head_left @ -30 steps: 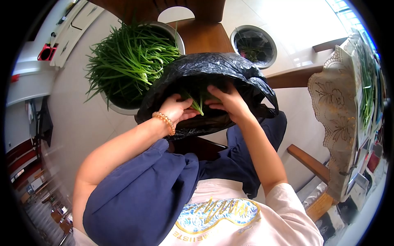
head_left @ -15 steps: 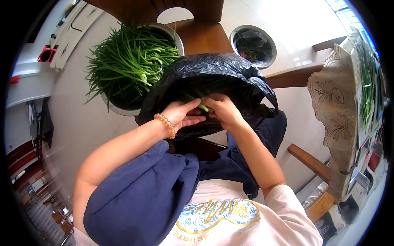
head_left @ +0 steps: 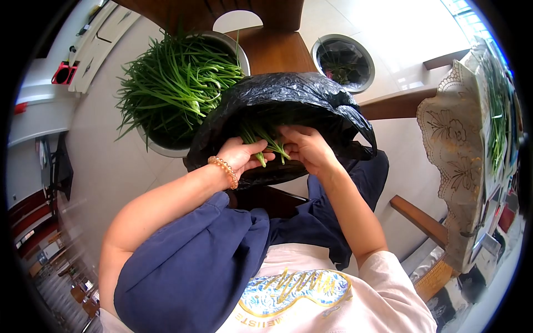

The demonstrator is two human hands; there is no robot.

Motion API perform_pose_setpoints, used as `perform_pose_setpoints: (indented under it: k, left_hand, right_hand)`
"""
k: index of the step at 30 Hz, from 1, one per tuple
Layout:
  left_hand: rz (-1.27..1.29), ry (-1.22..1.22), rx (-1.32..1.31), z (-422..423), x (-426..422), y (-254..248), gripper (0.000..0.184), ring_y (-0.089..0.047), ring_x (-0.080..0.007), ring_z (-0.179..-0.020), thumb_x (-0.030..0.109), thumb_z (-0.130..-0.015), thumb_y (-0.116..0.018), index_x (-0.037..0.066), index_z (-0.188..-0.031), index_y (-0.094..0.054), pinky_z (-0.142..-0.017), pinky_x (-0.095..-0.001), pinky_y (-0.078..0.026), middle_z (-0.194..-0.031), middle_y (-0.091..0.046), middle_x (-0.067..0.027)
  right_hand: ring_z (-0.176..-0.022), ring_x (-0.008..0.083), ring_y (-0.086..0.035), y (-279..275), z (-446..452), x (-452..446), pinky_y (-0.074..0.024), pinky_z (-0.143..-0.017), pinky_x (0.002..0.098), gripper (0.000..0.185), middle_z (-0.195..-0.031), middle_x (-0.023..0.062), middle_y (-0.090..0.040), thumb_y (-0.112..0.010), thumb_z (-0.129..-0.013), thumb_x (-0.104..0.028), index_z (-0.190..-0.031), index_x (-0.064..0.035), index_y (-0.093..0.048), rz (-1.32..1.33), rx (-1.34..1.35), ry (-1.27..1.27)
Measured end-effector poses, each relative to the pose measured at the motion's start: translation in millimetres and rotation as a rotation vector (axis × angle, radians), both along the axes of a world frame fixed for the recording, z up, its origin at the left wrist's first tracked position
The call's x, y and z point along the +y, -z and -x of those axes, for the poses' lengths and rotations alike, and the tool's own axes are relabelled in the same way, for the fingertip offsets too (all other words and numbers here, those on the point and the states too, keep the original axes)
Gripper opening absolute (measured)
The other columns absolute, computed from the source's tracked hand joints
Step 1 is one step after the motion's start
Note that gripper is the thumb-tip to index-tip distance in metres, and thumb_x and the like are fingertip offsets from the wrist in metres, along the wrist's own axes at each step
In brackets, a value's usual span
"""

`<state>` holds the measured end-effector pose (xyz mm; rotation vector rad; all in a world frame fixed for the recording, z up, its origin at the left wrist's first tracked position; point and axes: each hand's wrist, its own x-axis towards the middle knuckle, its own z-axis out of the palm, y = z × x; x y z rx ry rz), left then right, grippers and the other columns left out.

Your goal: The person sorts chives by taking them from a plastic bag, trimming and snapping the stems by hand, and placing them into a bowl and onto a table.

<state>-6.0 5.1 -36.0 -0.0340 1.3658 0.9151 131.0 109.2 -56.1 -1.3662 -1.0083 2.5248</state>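
Note:
A black plastic bag lies open over my lap, its mouth toward me. Both my hands are at its opening. My left hand, with a beaded bracelet on the wrist, is closed around a few green stalks that look like garlic chives. My right hand pinches more of these stalks just beside it. The pale cut ends point toward me, and the leaves run back into the dark bag, where they are hidden.
A metal basin heaped with long garlic chives stands at the upper left, beside a wooden chair. Another basin with dark contents sits upper right. At right, a lace-edged cloth covers a table bearing more green leaves.
My hands have moved slightly apart. More stalks now show between them, with their ends fanned out toward me. The bag and basins have not moved.

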Motion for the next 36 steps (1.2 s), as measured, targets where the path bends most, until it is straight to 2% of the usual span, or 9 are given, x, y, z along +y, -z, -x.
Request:
perform_pose_setpoints:
  k: [6, 14, 20, 22, 23, 26, 28, 30, 36]
  left_hand:
    - [-0.011, -0.054, 0.065, -0.7, 2.3, -2.8, 0.027, -0.060, -0.0149, -0.084, 0.022, -0.084, -0.058, 0.002, -0.102, -0.053, -0.074, -0.0243, -0.047, -0.094, -0.060, -0.0060]
    - [-0.057, -0.015, -0.103, 3.0, 4.3, -0.1, 0.026, -0.059, -0.0132, -0.086, 0.023, -0.086, -0.056, 0.004, -0.103, -0.054, -0.075, -0.0220, -0.047, -0.093, -0.061, -0.0060]
    - [-0.082, -0.050, -0.078, 0.3, 2.9, -4.3, 0.023, -0.059, -0.0126, -0.086, 0.020, -0.085, -0.056, 0.003, -0.100, -0.055, -0.074, -0.0217, -0.047, -0.093, -0.061, -0.0055]
    - [-0.084, -0.059, -0.078, 2.1, 2.2, -1.7, 0.021, -0.059, -0.0118, -0.084, 0.020, -0.085, -0.056, 0.005, -0.099, -0.055, -0.074, -0.0216, -0.047, -0.091, -0.061, -0.0045]
    - [-0.087, -0.068, -0.079, 2.6, 1.9, -0.7, 0.020, -0.058, -0.0109, -0.083, 0.020, -0.085, -0.056, 0.006, -0.098, -0.056, -0.073, -0.0214, -0.046, -0.090, -0.061, -0.0034]
    - [-0.013, -0.101, -0.007, -0.3, 4.7, -8.2, 0.017, -0.056, -0.0088, -0.079, 0.020, -0.085, -0.056, 0.008, -0.096, -0.056, -0.070, -0.0205, -0.046, -0.086, -0.060, -0.0010]
    - [-0.026, -0.079, -0.022, 0.6, 4.8, -7.4, 0.016, -0.055, -0.0082, -0.078, 0.020, -0.085, -0.056, 0.008, -0.095, -0.056, -0.069, -0.0203, -0.046, -0.085, -0.059, -0.0002]
    - [-0.039, -0.060, -0.035, 2.2, 4.1, -3.1, 0.015, -0.054, -0.0076, -0.077, 0.020, -0.085, -0.057, 0.008, -0.094, -0.056, -0.067, -0.0201, -0.046, -0.083, -0.059, 0.0006]
    - [-0.064, -0.106, -0.009, 2.2, 4.5, -0.9, 0.014, -0.055, -0.0078, -0.075, 0.019, -0.084, -0.059, 0.008, -0.091, -0.056, -0.064, -0.0202, -0.046, -0.083, -0.058, 0.0005]
  right_hand:
    - [-0.061, 0.0070, -0.049, -6.8, -12.6, 3.3, -0.0423, -0.057, 0.0201, 0.031, -0.077, 0.0039, -0.059, -0.065, -0.078, -0.020, -0.096, 0.0049, -0.059, -0.262, 0.070, -0.290]
    - [-0.063, 0.0082, -0.052, -2.3, -3.0, -2.0, -0.0426, -0.057, 0.0206, 0.026, -0.076, 0.0058, -0.061, -0.062, -0.079, -0.015, -0.096, 0.0046, -0.059, -0.283, 0.106, -0.163]
    - [-0.070, 0.0118, -0.056, 2.3, 2.7, 3.9, -0.0446, -0.068, 0.0239, 0.026, -0.084, 0.0067, -0.061, -0.056, -0.084, -0.019, -0.096, 0.0041, -0.061, -0.045, 0.111, 0.010]
    - [-0.075, 0.0186, -0.059, 12.4, 3.1, 4.1, -0.0454, -0.073, 0.0280, 0.030, -0.092, 0.0116, -0.062, -0.057, -0.083, -0.022, -0.096, 0.0044, -0.061, -0.612, -0.007, 0.031]
    - [-0.082, 0.0234, -0.061, 13.3, -2.3, 7.9, -0.0456, -0.076, 0.0309, 0.035, -0.093, 0.0167, -0.062, -0.060, -0.081, -0.026, -0.097, 0.0048, -0.060, -1.109, -0.116, -0.129]
    - [-0.081, 0.0219, -0.062, -16.8, -6.2, -0.5, -0.0474, -0.070, 0.0309, 0.036, -0.087, 0.0185, -0.063, -0.063, -0.078, -0.027, -0.095, 0.0056, -0.060, -0.908, -0.040, -0.300]
    - [-0.059, 0.0162, -0.060, -12.4, -1.3, -13.1, -0.0475, -0.056, 0.0269, 0.029, -0.067, 0.0112, -0.063, -0.065, -0.077, -0.021, -0.082, 0.0069, -0.060, -0.579, 0.005, -0.320]
    - [-0.054, 0.0065, -0.051, -10.1, 1.5, -19.1, -0.0422, -0.051, 0.0202, 0.023, -0.061, 0.0034, -0.058, -0.060, -0.082, -0.019, -0.082, 0.0040, -0.059, -0.552, 0.013, -0.275]
    - [-0.037, 0.0107, -0.046, -3.1, 4.4, -12.3, -0.0356, -0.038, 0.0247, 0.031, -0.047, 0.0072, -0.053, -0.045, -0.089, -0.021, -0.075, 0.0031, -0.056, -0.601, -0.136, 0.033]
